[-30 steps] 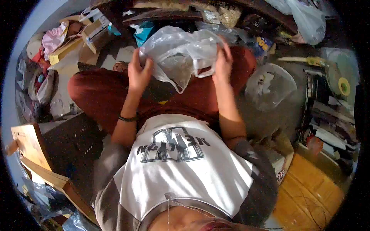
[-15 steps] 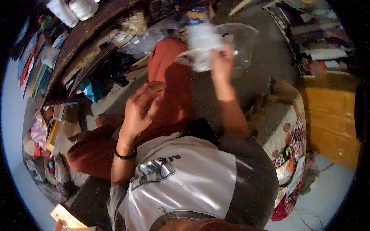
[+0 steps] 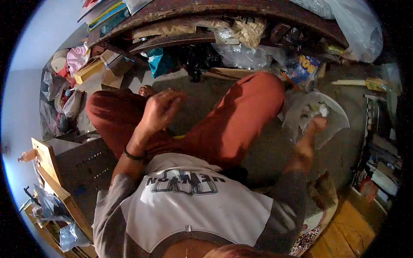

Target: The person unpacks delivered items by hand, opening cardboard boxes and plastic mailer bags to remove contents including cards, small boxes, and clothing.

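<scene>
One clear container (image 3: 337,122), upright, mouth up

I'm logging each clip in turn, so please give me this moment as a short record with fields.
Left hand: raised, loosely bent, nothing visible in it
Right hand: at the clear plastic container, grip unclear
Near right hand: small white piece, kind unclear
Clothing: red trousers, pale-fronted shirt
Background: teal bag, blue packet

Worn, centre to lower frame.
White-fronted shirt (image 3: 198,210), dark chest print (image 3: 183,185), grey-brown sleeves (image 3: 282,206); rust-red trousers (image 3: 254,114) mid-frame; dark wristband (image 3: 132,156) left of centre.
</scene>
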`<act>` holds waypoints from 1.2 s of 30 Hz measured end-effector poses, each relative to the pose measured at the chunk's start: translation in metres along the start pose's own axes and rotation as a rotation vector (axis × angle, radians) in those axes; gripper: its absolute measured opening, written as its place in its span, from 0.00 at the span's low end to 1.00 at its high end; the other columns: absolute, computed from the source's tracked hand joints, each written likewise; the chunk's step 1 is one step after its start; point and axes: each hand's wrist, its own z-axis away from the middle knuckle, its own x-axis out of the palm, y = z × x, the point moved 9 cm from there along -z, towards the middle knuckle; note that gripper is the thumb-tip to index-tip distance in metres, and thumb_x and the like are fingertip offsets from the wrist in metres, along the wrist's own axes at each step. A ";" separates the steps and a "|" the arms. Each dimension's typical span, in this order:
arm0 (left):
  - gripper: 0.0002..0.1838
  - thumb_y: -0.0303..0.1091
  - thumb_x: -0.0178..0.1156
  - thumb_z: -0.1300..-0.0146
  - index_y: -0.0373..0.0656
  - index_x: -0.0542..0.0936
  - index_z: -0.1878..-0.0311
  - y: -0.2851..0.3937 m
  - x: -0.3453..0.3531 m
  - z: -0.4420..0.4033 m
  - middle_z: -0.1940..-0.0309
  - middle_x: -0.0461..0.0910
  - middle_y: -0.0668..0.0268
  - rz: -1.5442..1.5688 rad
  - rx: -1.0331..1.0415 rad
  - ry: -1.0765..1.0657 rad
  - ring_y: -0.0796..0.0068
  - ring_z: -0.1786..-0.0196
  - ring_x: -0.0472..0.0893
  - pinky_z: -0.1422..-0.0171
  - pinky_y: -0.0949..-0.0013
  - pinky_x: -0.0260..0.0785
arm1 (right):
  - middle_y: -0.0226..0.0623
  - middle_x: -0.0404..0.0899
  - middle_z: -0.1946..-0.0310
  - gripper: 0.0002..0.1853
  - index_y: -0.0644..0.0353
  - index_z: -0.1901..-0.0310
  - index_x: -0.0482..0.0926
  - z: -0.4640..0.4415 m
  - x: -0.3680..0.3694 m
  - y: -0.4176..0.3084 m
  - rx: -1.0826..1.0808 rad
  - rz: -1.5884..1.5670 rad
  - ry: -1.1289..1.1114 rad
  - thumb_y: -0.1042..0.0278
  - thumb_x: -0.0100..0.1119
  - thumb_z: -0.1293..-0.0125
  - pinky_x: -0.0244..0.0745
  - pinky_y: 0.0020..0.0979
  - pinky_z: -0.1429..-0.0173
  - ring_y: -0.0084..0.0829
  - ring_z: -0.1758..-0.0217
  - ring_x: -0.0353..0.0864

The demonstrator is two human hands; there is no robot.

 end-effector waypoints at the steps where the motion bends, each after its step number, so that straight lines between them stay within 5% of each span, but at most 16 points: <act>1: 0.10 0.24 0.56 0.37 0.38 0.80 0.54 -0.004 -0.011 -0.005 0.63 0.82 0.57 -0.015 -0.005 0.053 0.61 0.62 0.82 0.60 0.66 0.73 | 0.43 0.80 0.51 0.25 0.65 0.41 0.71 -0.005 0.002 -0.008 -0.004 0.036 -0.012 0.64 0.61 0.38 0.75 0.35 0.51 0.33 0.55 0.81; 5: 0.13 0.25 0.56 0.36 0.40 0.78 0.48 -0.017 -0.052 -0.037 0.60 0.81 0.62 -0.155 0.077 0.301 0.70 0.59 0.81 0.61 0.69 0.72 | 0.44 0.80 0.50 0.25 0.64 0.41 0.72 -0.012 -0.002 -0.021 -0.023 0.217 -0.078 0.61 0.62 0.38 0.75 0.36 0.50 0.34 0.54 0.81; 7: 0.14 0.28 0.57 0.35 0.41 0.76 0.45 -0.064 -0.063 -0.048 0.56 0.80 0.63 0.115 -0.147 0.327 0.74 0.55 0.80 0.58 0.70 0.72 | 0.45 0.80 0.50 0.26 0.64 0.41 0.72 -0.008 -0.016 -0.021 -0.034 0.311 -0.109 0.60 0.62 0.37 0.75 0.36 0.49 0.35 0.54 0.81; 10: 0.14 0.32 0.56 0.31 0.37 0.75 0.46 -0.069 -0.070 -0.063 0.55 0.81 0.63 0.211 -0.070 0.354 0.75 0.55 0.80 0.51 0.72 0.71 | 0.45 0.80 0.50 0.26 0.64 0.41 0.73 -0.002 -0.050 -0.026 -0.084 0.408 -0.114 0.58 0.62 0.37 0.75 0.37 0.48 0.35 0.53 0.82; 14: 0.13 0.32 0.54 0.30 0.36 0.76 0.48 -0.067 -0.038 -0.058 0.59 0.82 0.64 0.423 -0.115 0.270 0.77 0.55 0.79 0.49 0.73 0.71 | 0.42 0.83 0.56 0.20 0.64 0.47 0.78 0.061 -0.143 -0.091 -0.472 -0.451 0.239 0.59 0.59 0.33 0.75 0.31 0.52 0.31 0.57 0.83; 16: 0.12 0.32 0.53 0.30 0.35 0.77 0.49 -0.072 -0.009 -0.048 0.59 0.82 0.63 0.491 -0.124 0.219 0.77 0.55 0.79 0.49 0.73 0.71 | 0.39 0.84 0.58 0.12 0.63 0.52 0.80 0.144 -0.183 -0.182 -0.542 -0.767 0.087 0.69 0.60 0.35 0.77 0.29 0.54 0.30 0.59 0.84; 17: 0.12 0.32 0.53 0.29 0.34 0.77 0.49 -0.070 0.002 -0.044 0.59 0.82 0.63 0.520 -0.122 0.192 0.77 0.55 0.79 0.48 0.73 0.71 | 0.37 0.84 0.59 0.13 0.64 0.51 0.79 0.178 -0.178 -0.221 -0.570 -0.912 -0.088 0.66 0.58 0.33 0.77 0.27 0.54 0.28 0.60 0.84; 22: 0.12 0.34 0.54 0.31 0.37 0.78 0.50 -0.041 0.027 -0.023 0.60 0.82 0.63 0.517 -0.060 0.045 0.77 0.56 0.80 0.50 0.73 0.70 | 0.44 0.83 0.61 0.31 0.66 0.50 0.71 0.302 -0.048 -0.388 -0.234 -1.104 -1.103 0.45 0.64 0.40 0.80 0.28 0.64 0.32 0.62 0.85; 24: 0.13 0.29 0.56 0.35 0.40 0.77 0.48 -0.013 0.014 -0.031 0.58 0.81 0.60 0.390 0.054 0.021 0.70 0.53 0.80 0.49 0.70 0.71 | 0.45 0.82 0.63 0.32 0.67 0.51 0.70 0.308 0.007 -0.419 0.117 -1.293 -1.188 0.44 0.65 0.41 0.81 0.30 0.65 0.32 0.64 0.84; 27: 0.19 0.28 0.56 0.40 0.42 0.75 0.44 0.042 -0.005 -0.064 0.51 0.79 0.59 -0.265 0.467 0.070 0.62 0.47 0.77 0.45 0.63 0.71 | 0.43 0.80 0.66 0.30 0.67 0.53 0.71 0.299 0.057 -0.456 0.216 -1.390 -1.306 0.44 0.65 0.41 0.80 0.30 0.67 0.31 0.67 0.82; 29: 0.26 0.31 0.56 0.44 0.45 0.71 0.39 0.043 0.003 -0.094 0.44 0.75 0.58 -0.400 0.626 0.163 0.56 0.41 0.73 0.41 0.57 0.69 | 0.40 0.78 0.71 0.21 0.65 0.56 0.74 0.290 0.055 -0.461 0.265 -1.597 -1.086 0.52 0.61 0.36 0.74 0.29 0.73 0.29 0.74 0.77; 31: 0.28 0.36 0.56 0.43 0.47 0.69 0.37 0.022 0.020 -0.132 0.43 0.74 0.58 -0.708 0.620 0.188 0.56 0.40 0.72 0.39 0.59 0.68 | 0.39 0.77 0.73 0.14 0.64 0.58 0.74 0.276 0.069 -0.456 0.231 -1.610 -0.988 0.60 0.57 0.33 0.70 0.30 0.76 0.28 0.78 0.74; 34: 0.29 0.40 0.56 0.41 0.46 0.67 0.35 -0.002 0.024 -0.175 0.42 0.74 0.56 -0.704 0.693 0.308 0.52 0.42 0.75 0.39 0.57 0.68 | 0.38 0.76 0.75 0.09 0.63 0.60 0.73 0.287 0.053 -0.437 0.143 -1.546 -0.955 0.65 0.53 0.32 0.66 0.30 0.78 0.29 0.80 0.71; 36: 0.30 0.43 0.55 0.40 0.46 0.66 0.34 -0.015 0.024 -0.203 0.44 0.75 0.55 -0.625 0.437 0.077 0.50 0.45 0.77 0.40 0.56 0.69 | 0.39 0.75 0.75 0.08 0.63 0.59 0.72 0.293 0.054 -0.425 0.199 -1.597 -0.992 0.66 0.53 0.32 0.66 0.30 0.78 0.30 0.79 0.72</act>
